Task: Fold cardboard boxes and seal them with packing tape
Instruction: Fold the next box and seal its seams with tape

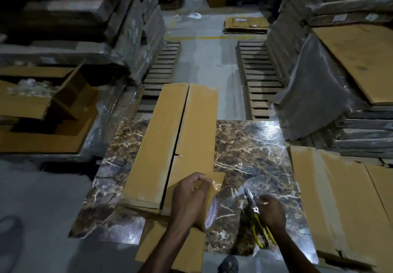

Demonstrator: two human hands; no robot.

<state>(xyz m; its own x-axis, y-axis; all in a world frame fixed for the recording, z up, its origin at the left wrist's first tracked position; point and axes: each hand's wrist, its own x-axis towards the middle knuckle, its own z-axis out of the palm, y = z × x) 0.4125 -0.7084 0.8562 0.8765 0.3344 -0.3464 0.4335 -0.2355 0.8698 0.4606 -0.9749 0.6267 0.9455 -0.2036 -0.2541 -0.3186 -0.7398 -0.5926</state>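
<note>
Long cardboard box point(168, 145) lies flat on the marble-patterned slab point(251, 151), with a dark gap along its centre seam. I see the left hand point(189, 196) gripping the tape roll point(212, 211) at the box's near end, thumb and fingertips pinching the loose tape end. The right hand point(273, 211), near it, has fingers curled round yellow-handled cutters point(253, 204), blades pointing away. Flat cardboard point(340, 198) lies right of the slab.

No text can be read. Red print is seen on the inner core of the tape roll point(213, 210), near centre, but is too blurred. White labels point(339, 18) on the wrapped stacks point(353, 6), far right, are illegible.
</note>
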